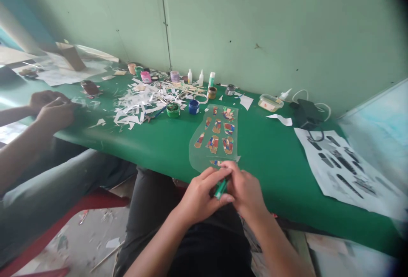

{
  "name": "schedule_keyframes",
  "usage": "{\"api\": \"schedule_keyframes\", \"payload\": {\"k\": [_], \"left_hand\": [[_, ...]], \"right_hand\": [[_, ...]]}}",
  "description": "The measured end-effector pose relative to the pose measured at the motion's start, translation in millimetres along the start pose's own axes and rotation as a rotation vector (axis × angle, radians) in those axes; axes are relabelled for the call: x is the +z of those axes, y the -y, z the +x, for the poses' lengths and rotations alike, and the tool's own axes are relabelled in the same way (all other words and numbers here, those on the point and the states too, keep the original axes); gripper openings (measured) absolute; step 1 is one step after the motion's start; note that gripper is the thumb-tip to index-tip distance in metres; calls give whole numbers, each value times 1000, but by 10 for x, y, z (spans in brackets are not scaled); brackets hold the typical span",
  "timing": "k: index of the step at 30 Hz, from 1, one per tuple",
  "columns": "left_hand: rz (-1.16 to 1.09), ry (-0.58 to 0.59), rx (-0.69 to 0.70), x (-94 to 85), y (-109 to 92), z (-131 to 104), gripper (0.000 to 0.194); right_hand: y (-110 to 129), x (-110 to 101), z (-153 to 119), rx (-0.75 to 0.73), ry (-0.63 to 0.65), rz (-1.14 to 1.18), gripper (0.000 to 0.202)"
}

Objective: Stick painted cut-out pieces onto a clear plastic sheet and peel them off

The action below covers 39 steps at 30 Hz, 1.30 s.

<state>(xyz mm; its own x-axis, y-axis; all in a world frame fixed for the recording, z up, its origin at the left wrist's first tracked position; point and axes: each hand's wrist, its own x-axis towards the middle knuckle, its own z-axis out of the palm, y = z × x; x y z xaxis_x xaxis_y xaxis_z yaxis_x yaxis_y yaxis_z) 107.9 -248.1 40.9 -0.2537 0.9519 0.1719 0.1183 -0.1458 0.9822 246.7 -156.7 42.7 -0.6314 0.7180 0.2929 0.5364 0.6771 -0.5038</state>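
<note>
My left hand (pixel 201 195) and my right hand (pixel 248 190) meet at the near edge of the green table. A short green handle-like thing (pixel 221 189) with a pale end shows between them, and the left fingers and thumb close round it. My right fingers are pinched together against the left fingertips; what they grip is hidden. Just beyond lies a clear plastic sheet (pixel 197 158) bearing several pieces patterned in brown, red, blue and cream. One patterned piece (pixel 216 163) lies right by my fingertips.
Blue (pixel 194 107) and green paint jars (pixel 173 110) stand beyond the sheet, near heaped paper scraps (pixel 137 103). A printed paper (pixel 344 166) and a black adapter (pixel 306 113) lie right. At left are another person's hands (pixel 52 107).
</note>
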Motion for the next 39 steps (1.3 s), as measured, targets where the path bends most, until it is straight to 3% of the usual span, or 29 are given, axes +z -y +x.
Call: {"api": "schedule_keyframes", "payload": {"k": [3,6,10,13,16,21,26,30,39], "left_hand": [[-78,-188,60,58,45,-42,29],[-17,-348,107,-7,116,-47,13],[-100,-460,14,-210,241,-2,24],[-261,-522,-55,-368,356,36,35],[-436,-566,-65,-470,428,74,29],[-623,-531,4,-446,417,158,21],[-468,-374,16,-293,435,301,21],[-354,-265,17,-172,516,467,26],[-386,-286,1,-104,608,520,26]], "right_hand": [[192,136,-6,-62,6,-88,25],[293,262,-26,-138,-58,49,37],[259,367,-120,-227,-199,53,46],[130,381,-209,-268,-150,-61,32],[-38,347,-268,-295,-115,-105,17],[-338,223,-270,-250,-178,-163,22],[-574,178,-193,-116,-290,-250,17],[-626,232,-168,-89,-333,-270,12],[-620,271,-188,-61,-333,-285,11]]}}
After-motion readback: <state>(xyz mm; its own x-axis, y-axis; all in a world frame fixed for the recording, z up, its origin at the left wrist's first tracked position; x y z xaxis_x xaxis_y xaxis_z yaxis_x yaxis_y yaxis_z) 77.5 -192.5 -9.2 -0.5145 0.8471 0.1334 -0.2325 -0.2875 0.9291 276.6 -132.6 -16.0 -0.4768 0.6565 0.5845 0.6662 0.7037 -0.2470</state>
